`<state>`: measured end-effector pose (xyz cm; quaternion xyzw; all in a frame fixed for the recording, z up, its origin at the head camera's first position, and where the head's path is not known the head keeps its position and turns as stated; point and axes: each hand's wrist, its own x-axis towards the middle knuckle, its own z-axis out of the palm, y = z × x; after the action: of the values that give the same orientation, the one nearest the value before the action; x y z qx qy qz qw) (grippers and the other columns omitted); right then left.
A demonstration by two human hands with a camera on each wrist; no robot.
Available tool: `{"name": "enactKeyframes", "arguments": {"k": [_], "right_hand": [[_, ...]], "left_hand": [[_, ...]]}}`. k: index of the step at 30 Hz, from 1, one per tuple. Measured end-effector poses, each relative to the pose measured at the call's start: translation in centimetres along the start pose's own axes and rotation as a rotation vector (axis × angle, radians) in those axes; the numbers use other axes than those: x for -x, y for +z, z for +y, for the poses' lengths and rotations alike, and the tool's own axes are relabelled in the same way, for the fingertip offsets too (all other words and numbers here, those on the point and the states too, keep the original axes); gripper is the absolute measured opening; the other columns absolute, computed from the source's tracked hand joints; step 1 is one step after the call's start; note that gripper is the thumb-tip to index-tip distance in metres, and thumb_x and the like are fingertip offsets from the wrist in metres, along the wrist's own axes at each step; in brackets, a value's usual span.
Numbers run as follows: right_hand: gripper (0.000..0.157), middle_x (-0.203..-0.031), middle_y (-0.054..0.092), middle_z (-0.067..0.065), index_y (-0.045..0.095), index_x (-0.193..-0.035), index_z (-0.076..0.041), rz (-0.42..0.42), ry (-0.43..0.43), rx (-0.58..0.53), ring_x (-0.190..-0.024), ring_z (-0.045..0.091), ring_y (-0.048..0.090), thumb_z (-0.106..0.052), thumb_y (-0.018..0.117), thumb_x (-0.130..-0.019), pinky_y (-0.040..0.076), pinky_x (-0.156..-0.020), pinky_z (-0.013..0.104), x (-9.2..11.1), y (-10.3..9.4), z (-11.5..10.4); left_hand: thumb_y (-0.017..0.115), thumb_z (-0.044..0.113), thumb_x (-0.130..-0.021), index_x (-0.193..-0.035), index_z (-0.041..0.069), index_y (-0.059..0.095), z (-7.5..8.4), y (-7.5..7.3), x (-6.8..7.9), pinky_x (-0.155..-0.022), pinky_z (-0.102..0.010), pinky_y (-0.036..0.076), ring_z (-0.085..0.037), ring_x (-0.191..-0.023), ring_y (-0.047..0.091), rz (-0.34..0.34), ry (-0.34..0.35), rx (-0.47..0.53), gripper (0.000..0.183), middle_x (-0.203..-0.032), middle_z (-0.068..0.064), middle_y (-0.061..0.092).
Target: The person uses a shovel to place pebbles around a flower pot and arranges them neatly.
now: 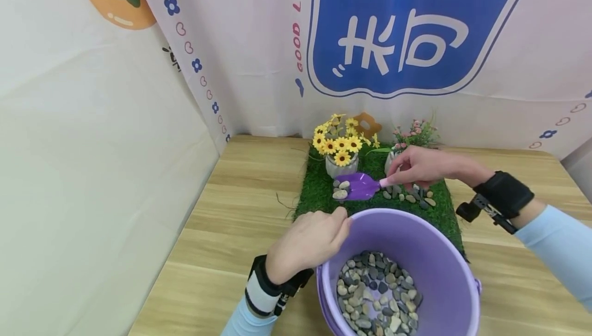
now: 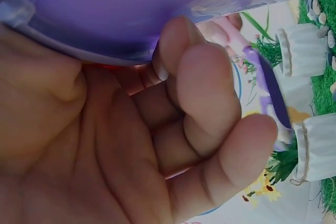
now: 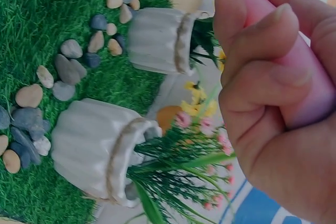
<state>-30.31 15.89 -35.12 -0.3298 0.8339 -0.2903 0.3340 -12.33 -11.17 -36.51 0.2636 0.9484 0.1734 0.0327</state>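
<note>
My left hand (image 1: 311, 238) grips the rim of a purple bucket (image 1: 444, 269), its fingers curled at the edge in the left wrist view. Many grey and tan pebbles (image 1: 374, 295) lie on the bucket's bottom. With my right hand (image 1: 418, 165) I hold the pink handle (image 3: 304, 72) of a small toy shovel, its purple blade (image 1: 361, 188) pointing left above the grass mat. At the blade's tip, some pebbles (image 1: 341, 191) show in the head view; whether the blade carries any, I cannot tell. More pebbles (image 3: 68, 69) lie on the mat before the pots.
A green artificial grass mat (image 1: 310, 200) lies on the wooden table (image 1: 222, 212). At its back stand a white pot (image 1: 341, 165) of yellow flowers and another white pot (image 3: 94, 148) with pink flowers. A printed cloth (image 1: 263, 69) hangs behind the table.
</note>
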Motion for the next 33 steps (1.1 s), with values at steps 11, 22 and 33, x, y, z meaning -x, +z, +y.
{"name": "enactKeyframes", "arguments": {"k": [11,22,33], "right_hand": [[0.024,-0.066,0.064,0.005,0.073,-0.103,-0.016,-0.010,0.054,-0.020,-0.039,0.010,0.038,-0.037,0.064,-0.095,0.035,-0.040,0.024,-2.9,1.8,1.4],[0.023,-0.073,0.068,0.017,0.073,-0.098,-0.015,0.022,0.065,0.017,-0.044,0.012,0.049,-0.035,0.063,-0.096,0.042,-0.042,0.026,-4.7,2.9,1.4],[0.022,-0.069,0.067,0.009,0.071,-0.090,-0.017,0.054,0.068,0.127,-0.049,0.024,0.059,-0.037,0.064,-0.095,0.046,-0.046,0.028,-5.7,3.6,0.8]], "left_hand": [[0.033,0.028,-0.107,-0.085,0.017,0.044,-0.2,0.0,-0.2,-0.040,-0.021,0.025,-0.006,-0.044,0.034,-0.018,0.009,0.033,0.026,-0.059,0.007,0.033],[0.034,0.028,-0.107,-0.085,0.017,0.043,-0.2,0.1,-0.1,-0.041,-0.021,0.024,-0.007,-0.044,0.034,-0.013,0.008,0.034,0.026,-0.059,0.007,0.032],[0.034,0.028,-0.107,-0.085,0.017,0.044,-0.3,0.2,-0.1,-0.041,-0.021,0.025,-0.007,-0.044,0.034,-0.015,0.004,0.034,0.027,-0.059,0.007,0.033]]}}
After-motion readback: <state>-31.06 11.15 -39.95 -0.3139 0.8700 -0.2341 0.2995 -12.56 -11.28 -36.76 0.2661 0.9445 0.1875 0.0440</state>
